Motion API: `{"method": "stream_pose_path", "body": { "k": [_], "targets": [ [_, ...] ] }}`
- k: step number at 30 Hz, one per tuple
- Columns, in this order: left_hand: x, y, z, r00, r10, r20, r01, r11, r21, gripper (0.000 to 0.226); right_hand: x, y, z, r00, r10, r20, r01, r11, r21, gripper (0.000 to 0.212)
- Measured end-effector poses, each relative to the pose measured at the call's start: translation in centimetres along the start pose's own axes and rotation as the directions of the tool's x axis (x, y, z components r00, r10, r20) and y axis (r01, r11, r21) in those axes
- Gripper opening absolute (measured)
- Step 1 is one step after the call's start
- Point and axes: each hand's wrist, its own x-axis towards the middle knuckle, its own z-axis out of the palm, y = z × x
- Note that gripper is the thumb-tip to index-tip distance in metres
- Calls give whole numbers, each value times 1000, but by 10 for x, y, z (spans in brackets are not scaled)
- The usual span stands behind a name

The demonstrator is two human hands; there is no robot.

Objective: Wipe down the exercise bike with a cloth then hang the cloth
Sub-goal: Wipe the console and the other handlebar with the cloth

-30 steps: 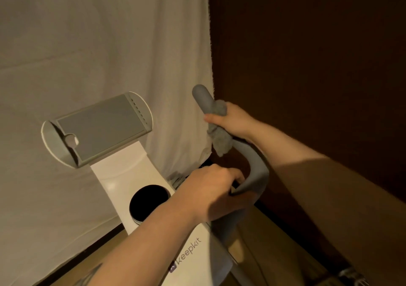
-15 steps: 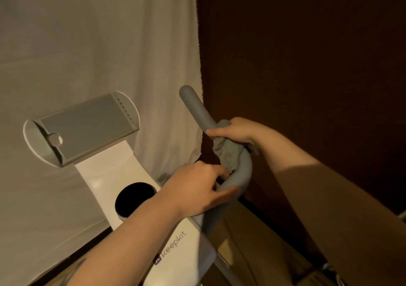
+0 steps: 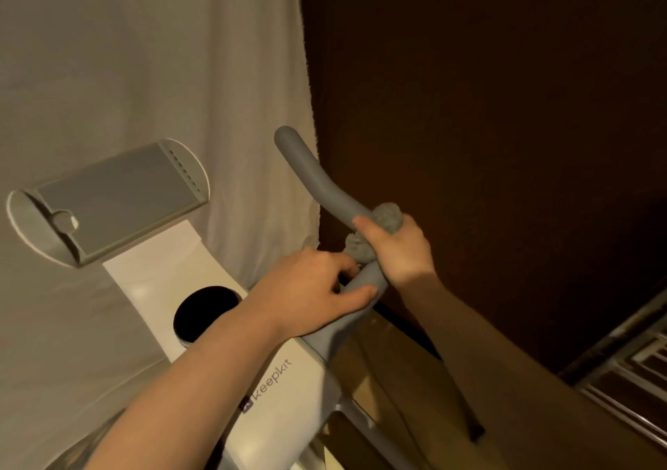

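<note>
Right hand (image 3: 400, 249) gripping grey cloth (image 3: 388, 217) around curved handlebar (image 3: 317, 181), left hand (image 3: 310, 296) fingers curled round handlebar just below, white bike body (image 3: 285, 394) beneath.

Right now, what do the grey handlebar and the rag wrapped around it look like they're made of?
Handlebar: probably foam or rubber padding; matte grey, smooth, no shine, rounded end.
Rag: soft, nubby grey fabric, perhaps terry or microfibre; it bunches up in the right hand.

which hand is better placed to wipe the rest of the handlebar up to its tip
Right. The right hand already has the grey cloth wrapped round the handlebar, below the bare upper stretch. The left hand holds no cloth; its grip steadies the bar lower down.
</note>
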Motion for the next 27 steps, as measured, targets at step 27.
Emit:
{"method": "stream_pose_path", "body": {
  "k": [27],
  "targets": [
    [-4, 2, -1, 999, 9, -52, -6, 998, 65, 42, -9, -7, 5, 993, 114, -6, -108, 960, 259, 58]
  ]
}}
